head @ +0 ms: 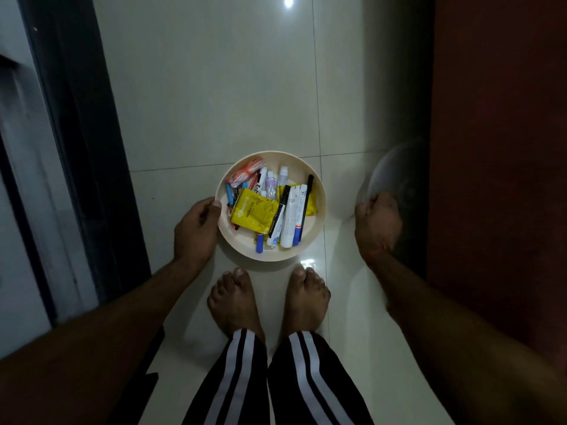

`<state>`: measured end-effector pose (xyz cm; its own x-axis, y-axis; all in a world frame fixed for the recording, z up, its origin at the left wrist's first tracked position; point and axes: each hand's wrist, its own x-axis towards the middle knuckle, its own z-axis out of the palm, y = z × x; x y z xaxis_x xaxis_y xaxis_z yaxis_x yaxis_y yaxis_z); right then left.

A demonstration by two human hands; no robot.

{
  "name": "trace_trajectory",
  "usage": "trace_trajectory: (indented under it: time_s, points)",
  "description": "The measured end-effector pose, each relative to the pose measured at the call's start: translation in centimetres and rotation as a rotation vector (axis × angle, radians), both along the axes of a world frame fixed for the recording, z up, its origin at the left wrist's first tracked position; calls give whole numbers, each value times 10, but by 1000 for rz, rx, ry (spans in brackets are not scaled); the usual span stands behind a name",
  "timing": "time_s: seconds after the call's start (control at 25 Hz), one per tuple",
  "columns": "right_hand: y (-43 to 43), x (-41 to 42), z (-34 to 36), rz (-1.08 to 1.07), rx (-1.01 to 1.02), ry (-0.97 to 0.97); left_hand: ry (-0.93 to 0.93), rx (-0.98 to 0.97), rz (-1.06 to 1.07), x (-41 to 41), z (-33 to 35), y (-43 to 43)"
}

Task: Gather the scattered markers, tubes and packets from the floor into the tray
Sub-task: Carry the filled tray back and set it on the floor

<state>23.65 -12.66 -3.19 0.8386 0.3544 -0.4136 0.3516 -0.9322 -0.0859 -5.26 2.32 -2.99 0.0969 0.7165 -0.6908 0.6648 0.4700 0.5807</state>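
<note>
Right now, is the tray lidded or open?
Open. The round tray shows its markers and packets uncovered; the right hand holds a clear lid off to the side.

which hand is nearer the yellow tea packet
Left. The left hand rests on the tray rim just beside the yellow tea packet. The right hand is off past the tray's far side, gripping a clear lid.

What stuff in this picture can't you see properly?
Head view only:
- The round see-through thing by the right hand: blurred and dim, so what it is stays unclear.
- Whatever lies at the bottom of the tray: covered by the yellow packet and white tube.
- Small print on the tubes: too tiny to read.
- The left hand's fingertips: hidden behind the hand.
</note>
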Motion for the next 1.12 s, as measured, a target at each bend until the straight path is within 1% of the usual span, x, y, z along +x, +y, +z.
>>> trace_trajectory:
  time_s: [0.08, 0.12, 0.2, 0.28, 0.32, 0.36, 0.4, 0.44, 0.48, 0.52, 0.56, 0.64, 0.68, 0.8, 1.0, 1.12]
  points:
    - [19, -15, 42, 26, 231, -41, 91, 150, 33, 3, 8, -3]
    - [29, -22, 67, 62, 327, -84, 120, 236, 96, 4, 12, -3]
    - [48, -31, 122, 85, 532, -112, 108, 347, 234, 6, 21, -1]
    - [62, -30, 164, 108, 747, -42, 40, 351, 325, 13, 28, 5]
    - [65, -27, 172, 104, 813, 25, -2, 333, 351, 18, 32, 8]
    - [65, -25, 167, 55, 845, 113, -48, 306, 384, 24, 34, 10]
    - [66, -25, 154, -39, 851, 232, -78, 270, 429, 29, 33, 11]
    - [64, -29, 135, -140, 812, 344, -91, 219, 473, 31, 33, 11]
    - [58, -36, 111, -203, 729, 413, -77, 170, 488, 31, 32, 8]
    - [51, -42, 88, -224, 623, 420, -51, 127, 467, 29, 28, 4]
    - [44, -48, 67, -217, 522, 388, 9, 109, 386, 23, 23, -1]
    - [36, -55, 39, -150, 363, 254, 184, 178, 166, 14, 16, -11]
    - [36, -56, 32, -117, 309, 190, 235, 219, 115, 13, 14, -13]
    - [39, -56, 23, -55, 218, 106, 225, 213, 115, 18, 18, -10]
    - [39, -60, 24, 54, 207, 162, 266, 314, -91, 14, 24, -10]
    - [32, -58, 21, 143, 180, 130, 307, 321, -140, 15, 24, -11]
